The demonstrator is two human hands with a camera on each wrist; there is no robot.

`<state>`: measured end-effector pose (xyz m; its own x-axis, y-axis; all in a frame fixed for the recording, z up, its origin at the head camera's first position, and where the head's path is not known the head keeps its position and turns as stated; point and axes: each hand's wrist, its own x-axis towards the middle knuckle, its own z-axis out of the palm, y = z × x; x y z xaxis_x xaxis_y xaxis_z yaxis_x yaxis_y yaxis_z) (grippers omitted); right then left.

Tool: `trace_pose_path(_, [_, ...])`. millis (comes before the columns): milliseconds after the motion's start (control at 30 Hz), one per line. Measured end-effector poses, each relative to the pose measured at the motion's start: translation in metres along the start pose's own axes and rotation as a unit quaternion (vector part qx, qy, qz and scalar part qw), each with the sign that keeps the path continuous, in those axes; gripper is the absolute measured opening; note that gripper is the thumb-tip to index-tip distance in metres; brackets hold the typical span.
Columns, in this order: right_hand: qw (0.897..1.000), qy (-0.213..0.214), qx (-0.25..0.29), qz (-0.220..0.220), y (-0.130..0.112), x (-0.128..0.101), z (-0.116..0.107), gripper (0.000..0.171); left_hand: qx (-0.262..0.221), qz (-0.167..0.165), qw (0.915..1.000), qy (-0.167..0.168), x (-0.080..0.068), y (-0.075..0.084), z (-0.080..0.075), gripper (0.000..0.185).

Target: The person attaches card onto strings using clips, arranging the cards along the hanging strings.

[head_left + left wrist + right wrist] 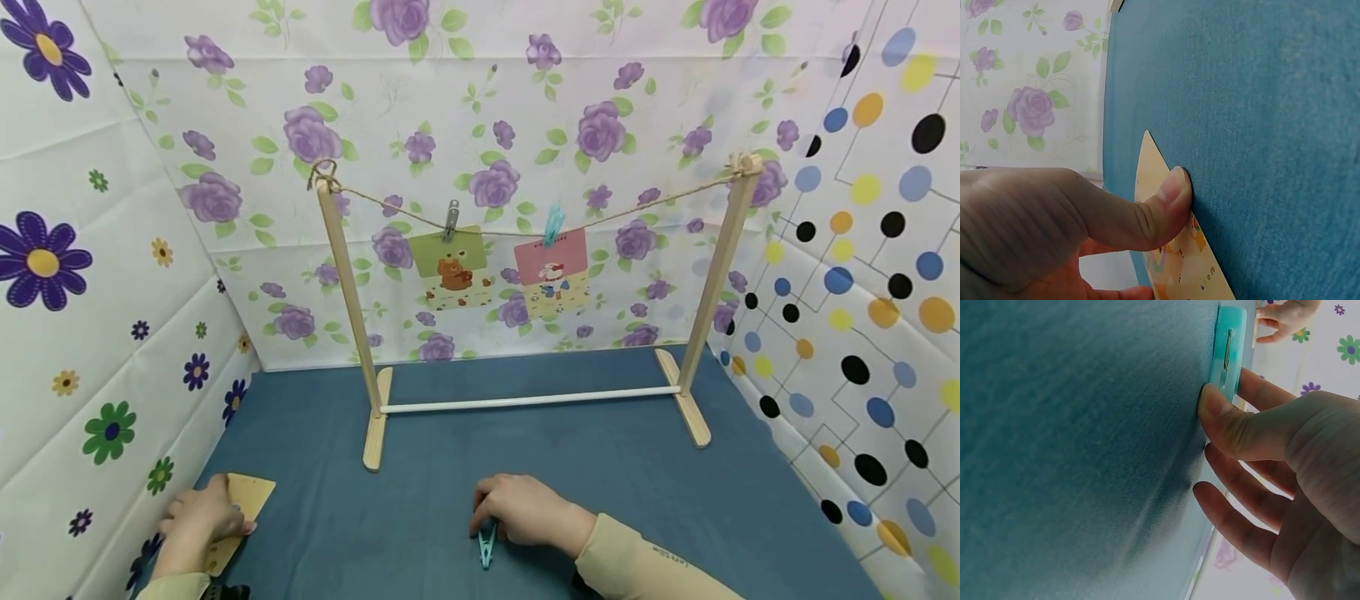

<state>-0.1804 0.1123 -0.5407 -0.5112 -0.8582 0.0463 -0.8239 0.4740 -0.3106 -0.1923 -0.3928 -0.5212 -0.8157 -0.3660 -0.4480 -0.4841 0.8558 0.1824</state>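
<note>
At the lower left of the head view my left hand grips a yellow card by its edges, low over the blue cloth. The left wrist view shows the thumb across the front of the card, which bears a small printed picture. Near the front middle my right hand pinches a teal clothespin between thumb and index finger, close to the cloth. In the right wrist view the clothespin shows its metal spring, and the other fingers are spread loosely below.
A wooden stand carries a sagging twine. On it hang a green bear card under a grey clothespin and a pink card under a blue clothespin. A white rod joins the feet. Patterned sheets surround the table.
</note>
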Motion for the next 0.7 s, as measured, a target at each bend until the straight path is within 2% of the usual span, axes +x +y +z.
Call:
trace_pose_path(300, [1.0, -0.004, 0.006, 0.003, -0.0005, 0.0005, -0.0014, 0.045, -0.014, -0.003, 0.9999, 0.002, -0.001, 0.0003, 0.0007, 0.105])
trace_pose_path(700, [1.0, -0.008, 0.01, 0.001, -0.0006, 0.0012, -0.0042, 0.046, -0.036, 0.03, 0.9988, 0.012, -0.0072, -0.0033, 0.0005, 0.093])
